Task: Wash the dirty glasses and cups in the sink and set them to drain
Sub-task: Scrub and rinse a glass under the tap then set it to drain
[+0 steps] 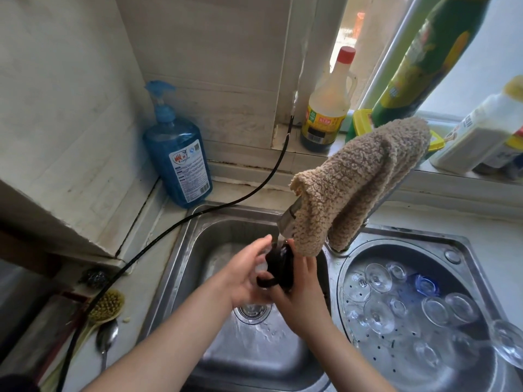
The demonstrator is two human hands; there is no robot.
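Note:
A dark cup (278,265) with a handle is held under the faucet (288,219) above the left steel sink basin (181,250). My left hand (246,274) curls round its left side, fingers up near the rim. My right hand (300,295) grips it from the right and below. Water runs down toward the drain (252,311). In the round right basin (469,278) a perforated drainer holds several clear glasses (377,278) upside down and one blue glass (426,284).
A tan fleece cloth (359,176) hangs over the faucet. A blue soap pump bottle (178,148) stands at the back left corner. A black hose (158,239) crosses the counter. A brush (106,306), spoon (106,339) and steel scourer (94,277) lie left of the sink. Bottles (325,108) line the windowsill.

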